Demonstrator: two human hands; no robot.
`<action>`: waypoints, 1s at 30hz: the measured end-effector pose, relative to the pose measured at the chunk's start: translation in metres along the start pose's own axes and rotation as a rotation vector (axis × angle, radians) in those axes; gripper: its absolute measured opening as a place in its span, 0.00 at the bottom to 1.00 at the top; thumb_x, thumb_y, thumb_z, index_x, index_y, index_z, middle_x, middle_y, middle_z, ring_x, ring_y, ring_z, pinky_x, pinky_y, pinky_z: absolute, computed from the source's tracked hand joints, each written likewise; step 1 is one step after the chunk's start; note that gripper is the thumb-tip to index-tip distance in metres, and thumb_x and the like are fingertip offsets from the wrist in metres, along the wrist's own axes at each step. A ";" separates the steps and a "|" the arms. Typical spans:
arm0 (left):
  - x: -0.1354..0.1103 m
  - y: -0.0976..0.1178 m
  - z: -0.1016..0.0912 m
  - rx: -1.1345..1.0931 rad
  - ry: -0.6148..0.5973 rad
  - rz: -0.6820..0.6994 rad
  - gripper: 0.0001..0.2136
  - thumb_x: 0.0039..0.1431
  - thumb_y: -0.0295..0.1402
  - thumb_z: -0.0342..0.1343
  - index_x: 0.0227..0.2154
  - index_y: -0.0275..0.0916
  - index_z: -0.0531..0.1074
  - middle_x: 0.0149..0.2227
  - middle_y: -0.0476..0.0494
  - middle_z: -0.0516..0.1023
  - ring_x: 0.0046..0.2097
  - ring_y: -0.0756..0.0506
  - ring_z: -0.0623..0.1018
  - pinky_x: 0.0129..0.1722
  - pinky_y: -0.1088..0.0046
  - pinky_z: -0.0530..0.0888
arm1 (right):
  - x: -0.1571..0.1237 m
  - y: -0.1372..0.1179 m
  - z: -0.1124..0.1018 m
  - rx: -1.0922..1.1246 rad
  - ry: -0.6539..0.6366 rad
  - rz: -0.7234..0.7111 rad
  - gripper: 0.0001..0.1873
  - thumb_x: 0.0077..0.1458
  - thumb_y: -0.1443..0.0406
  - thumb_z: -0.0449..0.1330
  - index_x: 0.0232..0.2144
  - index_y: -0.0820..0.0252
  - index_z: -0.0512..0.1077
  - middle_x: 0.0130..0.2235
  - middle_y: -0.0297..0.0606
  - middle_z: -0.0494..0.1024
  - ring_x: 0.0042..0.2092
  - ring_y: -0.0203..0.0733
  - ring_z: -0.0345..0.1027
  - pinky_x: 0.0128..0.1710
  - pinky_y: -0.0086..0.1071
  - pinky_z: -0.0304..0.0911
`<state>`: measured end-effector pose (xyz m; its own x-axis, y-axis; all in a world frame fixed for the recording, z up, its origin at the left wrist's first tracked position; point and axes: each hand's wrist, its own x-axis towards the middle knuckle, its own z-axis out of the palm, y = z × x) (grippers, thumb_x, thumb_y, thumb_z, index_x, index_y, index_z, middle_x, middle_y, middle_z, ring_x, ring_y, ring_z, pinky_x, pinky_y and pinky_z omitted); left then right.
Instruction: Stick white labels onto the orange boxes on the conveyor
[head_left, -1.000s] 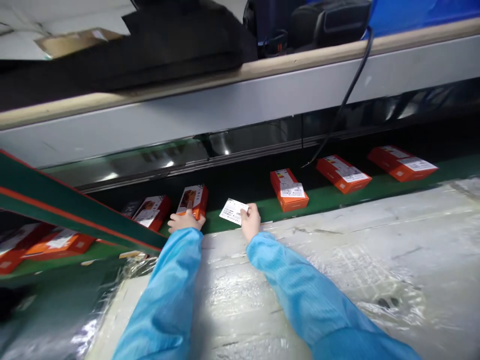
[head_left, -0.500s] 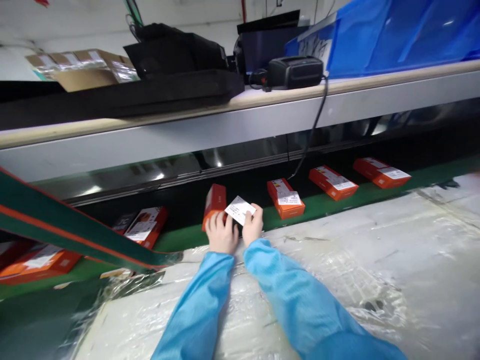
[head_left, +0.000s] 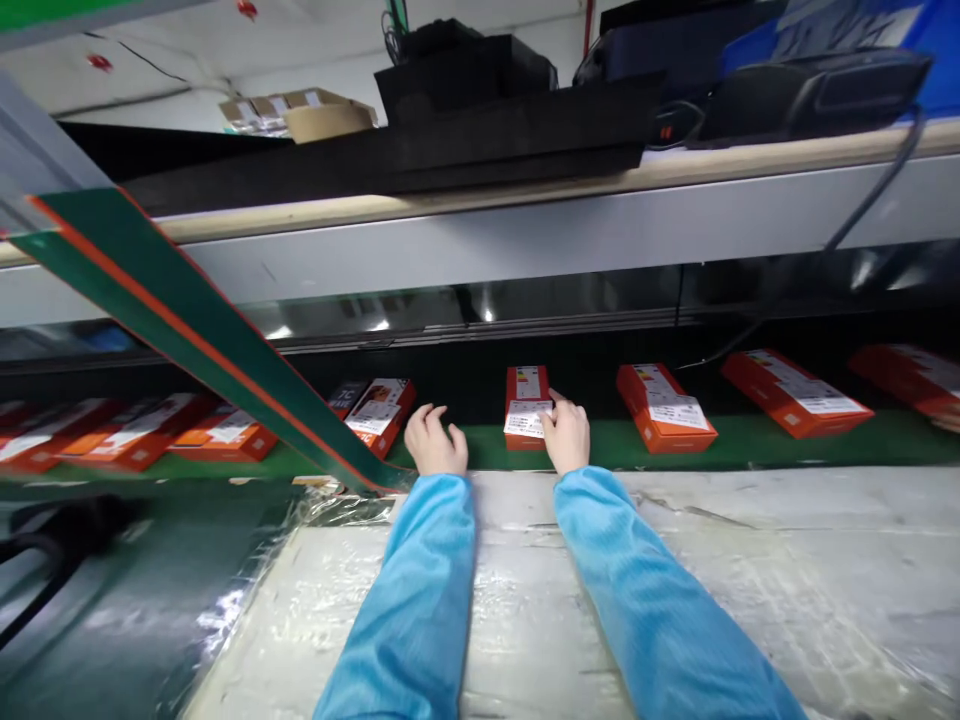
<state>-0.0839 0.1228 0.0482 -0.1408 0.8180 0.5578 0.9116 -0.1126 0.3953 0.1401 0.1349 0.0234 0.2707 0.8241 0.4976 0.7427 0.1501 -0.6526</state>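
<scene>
An orange-red box (head_left: 527, 383) lies in front of me on the dark green belt. A white printed label (head_left: 525, 418) lies across its near part, and a sticker with coloured bars shows farther up. My right hand (head_left: 568, 436) is at the box's right edge, with thumb and forefinger curled round the label's right end. Left of the box, my left hand (head_left: 436, 441) is apart from it, fingers spread with nothing in them. Nearest to that hand on the left is another orange box (head_left: 381, 408), with a picture and white label on top.
More labelled orange boxes stand along the belt, including one box (head_left: 666, 410) to the right. A green strap with orange stripes (head_left: 202, 330) slants across the left. A shelf edge (head_left: 450, 240) runs above, carrying black equipment. Plastic film covers the worktop (head_left: 517, 560).
The label, held between both hands before, is now on the box. My left hand has drawn away from the box. The view has swung left, so the boxes appear farther right.
</scene>
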 end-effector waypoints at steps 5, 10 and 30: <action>0.020 -0.041 -0.001 0.110 0.093 -0.152 0.26 0.58 0.35 0.49 0.55 0.23 0.60 0.59 0.24 0.52 0.64 0.34 0.51 0.65 0.55 0.51 | 0.008 0.009 -0.006 -0.123 0.062 0.007 0.26 0.57 0.64 0.58 0.57 0.64 0.65 0.39 0.46 0.68 0.41 0.52 0.60 0.43 0.41 0.58; 0.030 -0.050 0.006 0.216 0.081 -0.383 0.34 0.55 0.38 0.56 0.60 0.21 0.53 0.64 0.19 0.39 0.66 0.27 0.41 0.65 0.47 0.48 | -0.006 -0.003 -0.011 -0.063 0.310 -0.152 0.22 0.65 0.58 0.50 0.55 0.66 0.63 0.49 0.52 0.65 0.50 0.56 0.60 0.50 0.47 0.57; 0.037 -0.038 -0.002 0.390 -0.116 -0.497 0.30 0.53 0.46 0.58 0.52 0.28 0.62 0.53 0.23 0.59 0.56 0.28 0.61 0.52 0.53 0.63 | -0.048 -0.038 0.006 0.223 0.154 -0.331 0.16 0.66 0.62 0.49 0.51 0.64 0.65 0.48 0.48 0.67 0.51 0.52 0.60 0.52 0.48 0.58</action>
<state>-0.1247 0.1558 0.0550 -0.5597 0.7779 0.2856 0.8251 0.4912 0.2792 0.0954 0.0934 0.0206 0.1411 0.6230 0.7694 0.6591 0.5208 -0.5425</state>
